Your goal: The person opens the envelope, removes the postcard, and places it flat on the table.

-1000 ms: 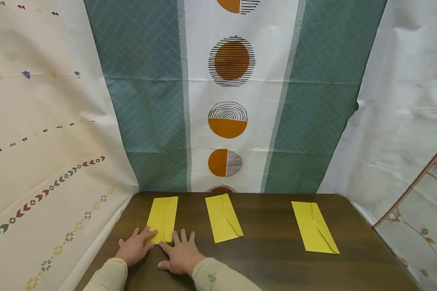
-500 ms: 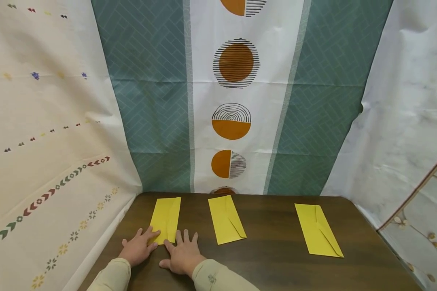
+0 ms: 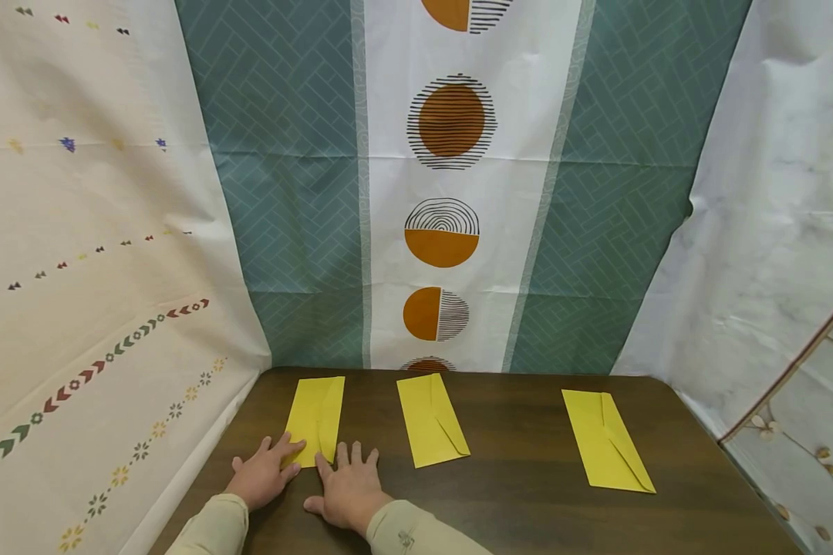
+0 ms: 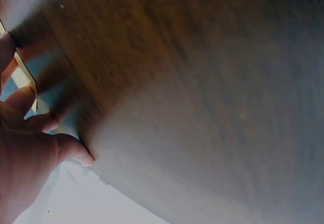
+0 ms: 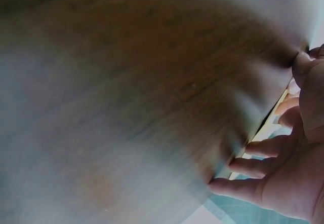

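Three yellow envelopes lie on the dark wooden table in the head view: a left one (image 3: 322, 412), a middle one (image 3: 430, 424) and a right one (image 3: 605, 443). My left hand (image 3: 260, 474) rests with spread fingers at the left envelope's near left corner, fingertips on the paper. At its near right corner, my right hand (image 3: 350, 486) lies with fingers spread, one fingertip touching the edge. Both wrist views show the fingers reaching down to the tabletop beside a thin strip of the envelope (image 4: 24, 77).
The brown table (image 3: 514, 501) has rounded far corners. Behind it hangs a green and white patterned cloth (image 3: 291, 231). A cream cloth (image 3: 111, 308) borders the left side and a whitish one (image 3: 757, 231) the right.
The head view has shifted slightly, so everything sits a little further right in it. My right hand's fingers have dropped slightly towards me. The envelopes have stayed in place.
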{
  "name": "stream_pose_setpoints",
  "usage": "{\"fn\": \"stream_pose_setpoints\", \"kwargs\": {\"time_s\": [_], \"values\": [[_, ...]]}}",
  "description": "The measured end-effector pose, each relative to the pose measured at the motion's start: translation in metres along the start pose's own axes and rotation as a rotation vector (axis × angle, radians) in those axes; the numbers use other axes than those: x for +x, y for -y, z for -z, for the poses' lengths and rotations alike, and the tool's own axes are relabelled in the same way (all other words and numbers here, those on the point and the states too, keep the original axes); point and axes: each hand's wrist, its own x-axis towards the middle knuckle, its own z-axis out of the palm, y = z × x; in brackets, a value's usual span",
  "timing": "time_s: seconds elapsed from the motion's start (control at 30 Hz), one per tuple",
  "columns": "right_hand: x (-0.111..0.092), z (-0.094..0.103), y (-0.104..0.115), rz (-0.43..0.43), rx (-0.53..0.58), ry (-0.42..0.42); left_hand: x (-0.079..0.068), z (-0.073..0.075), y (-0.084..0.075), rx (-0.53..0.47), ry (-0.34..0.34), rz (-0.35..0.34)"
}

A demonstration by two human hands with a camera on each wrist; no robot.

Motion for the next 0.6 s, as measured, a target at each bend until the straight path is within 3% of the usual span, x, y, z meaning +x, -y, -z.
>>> {"fn": "stream_pose_setpoints", "kwargs": {"time_s": [0.37, 0.6], "values": [[-0.0044, -0.0004, 0.0015, -0.03, -0.031, -0.037, -0.0024, 0.0022, -0.0017, -0.014, 0.008, 0.008], [-0.004, -0.0001, 0.0004, -0.032, -0.033, -0.032, -0.0018, -0.0045, 0.0034, -0.065, 0.054, 0.033]]}}
